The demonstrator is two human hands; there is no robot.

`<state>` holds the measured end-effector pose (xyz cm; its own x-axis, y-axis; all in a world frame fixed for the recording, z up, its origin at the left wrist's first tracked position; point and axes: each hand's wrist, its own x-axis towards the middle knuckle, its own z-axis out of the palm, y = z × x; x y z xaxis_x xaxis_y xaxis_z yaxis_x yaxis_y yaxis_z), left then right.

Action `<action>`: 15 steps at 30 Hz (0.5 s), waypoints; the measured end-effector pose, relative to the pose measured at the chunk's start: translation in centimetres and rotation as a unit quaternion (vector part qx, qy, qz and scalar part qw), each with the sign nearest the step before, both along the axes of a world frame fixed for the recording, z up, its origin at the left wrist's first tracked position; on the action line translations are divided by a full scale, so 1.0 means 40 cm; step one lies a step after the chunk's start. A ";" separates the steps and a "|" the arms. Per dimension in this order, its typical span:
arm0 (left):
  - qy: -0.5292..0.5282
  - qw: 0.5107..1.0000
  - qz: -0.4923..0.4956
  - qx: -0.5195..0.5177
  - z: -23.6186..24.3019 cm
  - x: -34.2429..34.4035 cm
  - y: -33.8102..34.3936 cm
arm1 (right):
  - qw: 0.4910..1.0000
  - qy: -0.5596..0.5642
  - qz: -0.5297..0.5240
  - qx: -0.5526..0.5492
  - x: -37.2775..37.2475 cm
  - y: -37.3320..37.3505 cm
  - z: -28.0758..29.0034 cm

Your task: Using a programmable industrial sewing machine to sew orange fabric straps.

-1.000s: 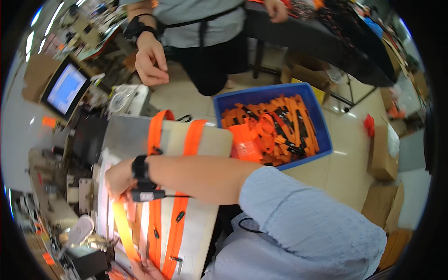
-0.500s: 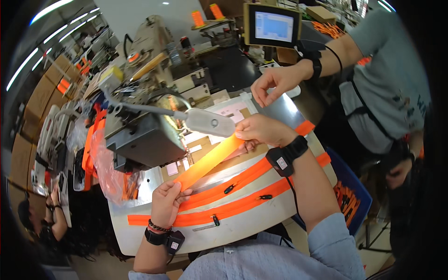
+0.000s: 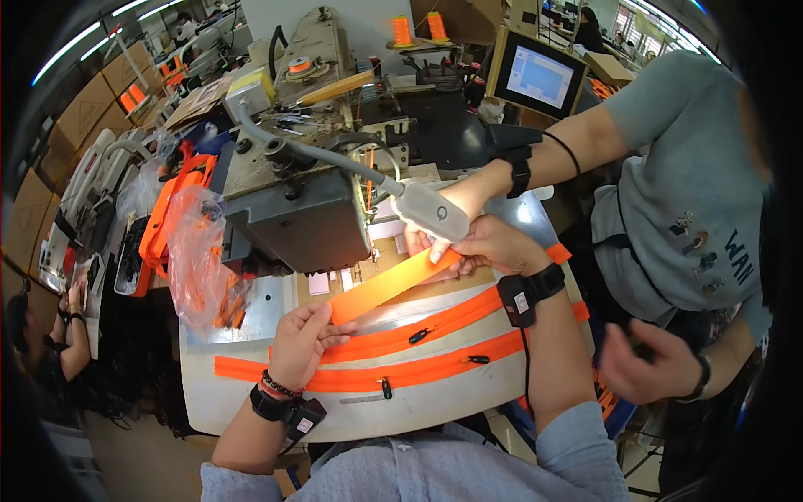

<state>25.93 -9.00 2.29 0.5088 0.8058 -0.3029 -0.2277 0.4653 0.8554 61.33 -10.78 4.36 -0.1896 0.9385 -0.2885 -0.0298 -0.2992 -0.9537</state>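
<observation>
By the table's (image 3: 242, 406) left edge, a clear bag (image 3: 194, 263) has orange pieces (image 3: 234, 305) at its base — inside or beneath, cannot tell. Left hand (image 3: 303, 339) pinches one end of an orange strip (image 3: 385, 290), right hand (image 3: 495, 248) the other, apparently to keep it flat, beyond two zippers (image 3: 335, 378) along the near edge. A co-worker's hand (image 3: 465, 196) touches its right end. Past the table's right edge, a blue bin (image 3: 621, 417) holds orange pieces.

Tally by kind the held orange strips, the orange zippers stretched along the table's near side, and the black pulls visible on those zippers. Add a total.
Strip: 1
Zippers: 2
Pulls: 3
Total: 6
</observation>
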 end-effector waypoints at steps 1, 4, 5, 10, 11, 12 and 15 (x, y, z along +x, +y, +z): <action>0.001 1.000 0.000 0.000 0.001 0.000 0.000 | 1.000 0.012 0.011 -0.011 0.012 0.003 -0.007; -0.002 1.000 -0.003 0.000 -0.003 0.002 0.002 | 0.999 0.028 0.015 -0.012 0.008 -0.003 0.004; 0.001 1.000 -0.001 0.000 -0.005 0.004 0.001 | 0.999 0.029 0.011 -0.006 0.003 -0.007 0.008; 0.004 1.000 0.009 0.002 -0.005 0.003 -0.002 | 0.093 0.813 0.003 -0.575 -0.164 -0.175 -0.071; 0.007 1.000 0.007 0.005 -0.001 0.008 -0.002 | 0.044 0.816 -0.005 -0.576 -0.170 -0.156 -0.068; 0.009 1.000 0.008 0.007 0.000 0.010 -0.003 | 0.043 0.809 -0.041 -0.584 -0.182 -0.134 -0.068; 0.015 1.000 0.010 0.010 0.001 0.007 -0.007 | 0.042 0.780 -0.152 -0.605 -0.233 -0.058 -0.081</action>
